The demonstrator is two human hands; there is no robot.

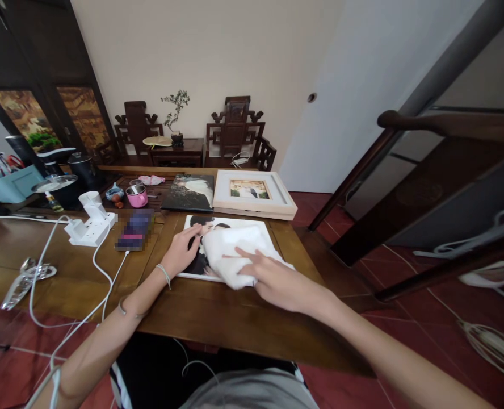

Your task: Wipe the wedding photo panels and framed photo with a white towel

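A photo print [197, 262] with a white border and a picture of people lies flat on the wooden table in front of me. My left hand [180, 250] rests at the print's left edge, its fingers stretched out over the border and the thumb apart. On the right side of the print sits a bunched white cloth [230, 245], which covers much of the picture. My right hand [275, 278] presses on the cloth and grips it, the fingers spread partly over its folds.
Behind the print lie a dark picture panel [184, 193] and a pale framed picture [286, 203]. To the left are a phone [135, 230] on a cable, a white power strip [91, 230], a pink cup [138, 197] and a clear, shiny object [24, 281]. A dark wooden chair [405, 193] stands right.
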